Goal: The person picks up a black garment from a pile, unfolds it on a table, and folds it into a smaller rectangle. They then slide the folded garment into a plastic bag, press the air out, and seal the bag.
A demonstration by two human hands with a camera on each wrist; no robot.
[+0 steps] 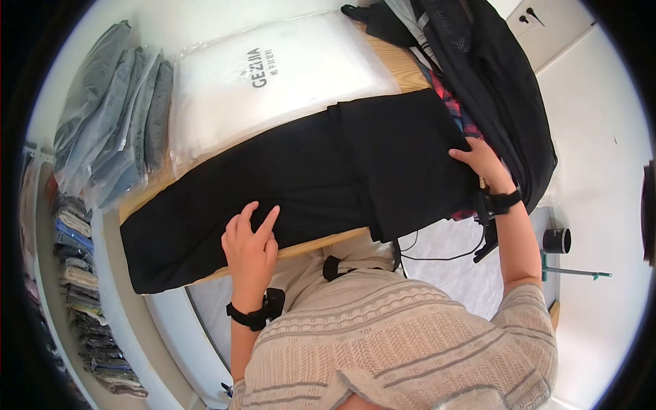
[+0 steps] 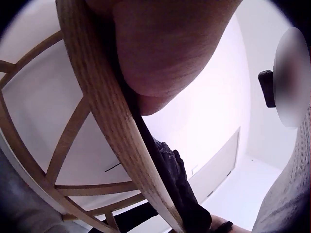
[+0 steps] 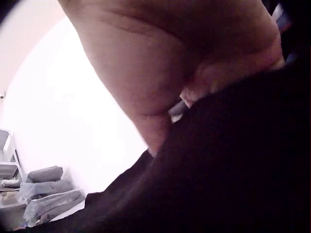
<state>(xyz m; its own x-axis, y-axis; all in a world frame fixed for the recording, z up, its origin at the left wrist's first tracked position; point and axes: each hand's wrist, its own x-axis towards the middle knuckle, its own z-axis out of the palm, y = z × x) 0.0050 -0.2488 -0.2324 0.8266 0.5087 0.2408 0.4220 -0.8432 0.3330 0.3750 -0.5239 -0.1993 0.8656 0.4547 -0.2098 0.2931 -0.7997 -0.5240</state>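
Note:
A long black garment (image 1: 294, 164) lies across the wooden table, its right part folded over into a wide flat panel. My left hand (image 1: 250, 249) rests on its near edge with fingers spread. At the right end my right hand (image 1: 484, 164) grips the panel's edge, thumb on top and the other fingers beneath, partly hidden. In the right wrist view the hand (image 3: 180, 58) is at the edge of the black cloth (image 3: 209, 165). The left wrist view has the left hand (image 2: 165, 48) above the table's wooden edge (image 2: 112, 116).
Behind the garment lies a clear plastic bag (image 1: 287, 82) with printed lettering. Bagged grey clothes (image 1: 123, 116) are stacked at the far left, above shelves of folded clothes (image 1: 85, 273). Dark garments (image 1: 506, 89) are heaped at the right, beside a black cup (image 1: 557, 240).

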